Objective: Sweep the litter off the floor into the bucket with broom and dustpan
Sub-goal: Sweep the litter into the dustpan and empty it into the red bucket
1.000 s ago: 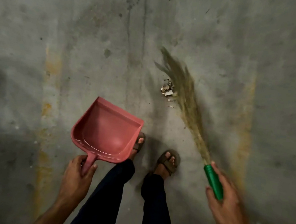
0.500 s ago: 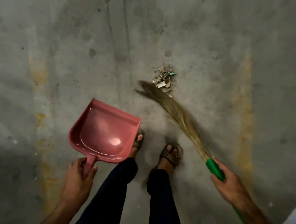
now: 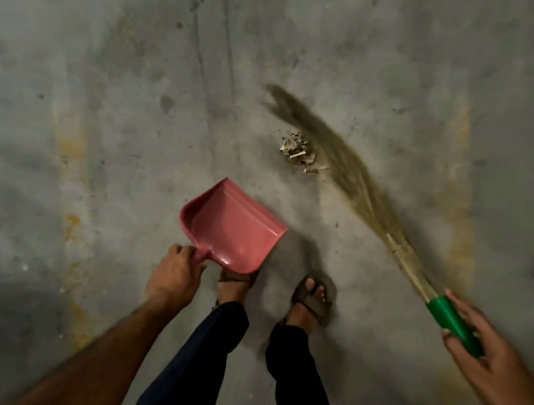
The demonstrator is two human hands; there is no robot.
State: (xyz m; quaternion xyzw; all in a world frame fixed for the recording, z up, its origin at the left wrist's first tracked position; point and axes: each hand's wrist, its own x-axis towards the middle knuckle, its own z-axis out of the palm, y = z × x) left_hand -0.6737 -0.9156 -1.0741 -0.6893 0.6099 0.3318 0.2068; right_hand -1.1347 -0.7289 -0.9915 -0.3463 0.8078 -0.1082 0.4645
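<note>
Concrete floor point(image 3: 116, 54), grey, stained and streaked with orange marks, fills the head view from above. Near the middle, a pink dustpan point(image 3: 235, 228) shows its scoop interior bare, with only a small shine of light on the plastic. The left hand point(image 3: 176, 275) grips its short handle with curled fingers, and the pan's open mouth points up and to the right, toward the litter. Whether its lip touches the floor cannot be told.

That litter point(image 3: 297, 152), a small heap of pale scraps, lies on the floor beyond the pan, apart from its mouth. Just to the right of the heap, the blurred straw bristles of a broom point(image 3: 344, 171) touch or nearly touch it, fanning up and to the left. The right hand point(image 3: 489, 361) holds the broom's green handle at the lower right, fingers wrapped loosely round it.

Two feet in sandals point(image 3: 311, 297) stand below the dustpan, dark trouser legs point(image 3: 203, 360) running to the bottom edge. Open floor stretches on every side of the heap.
</note>
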